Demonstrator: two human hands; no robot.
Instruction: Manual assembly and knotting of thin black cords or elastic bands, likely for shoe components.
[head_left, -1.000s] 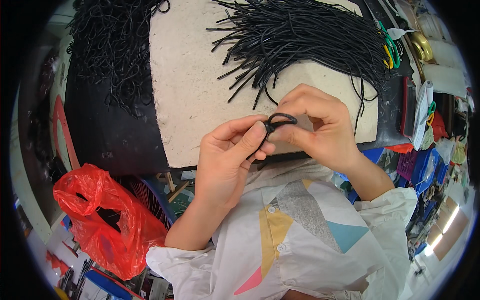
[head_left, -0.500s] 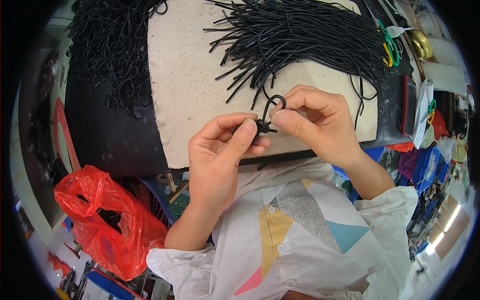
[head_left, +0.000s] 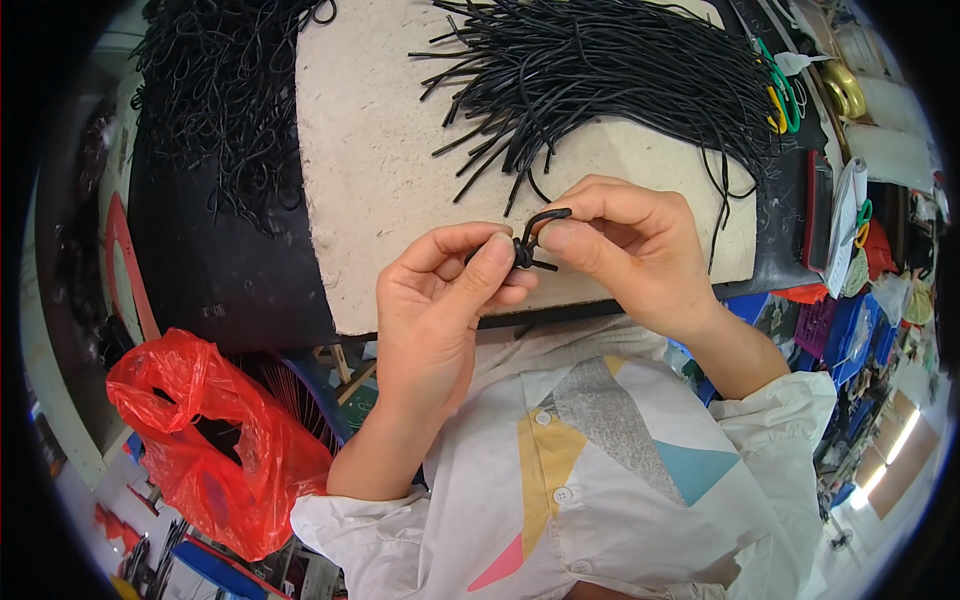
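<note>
Between my two hands is a black cord with a small knot in it. My left hand pinches the knot between thumb and fingers, and a short cord end sticks out to its right. A small loop rises from the knot, and my right hand pinches it with thumb and forefinger. Both hands are above the near edge of a pale board. Just beyond them lies a thick bundle of straight black cords, their cut ends fanned leftward.
A heap of looped black cords covers the far left of the black tabletop. Scissors with green handles lie at the far right, near a dark red case. A red plastic bag sits at the lower left, below the table edge.
The loop above the knot is smaller and flatter, tilted toward my right fingers. My right hand has shifted slightly; my left hand keeps its place on the knot.
</note>
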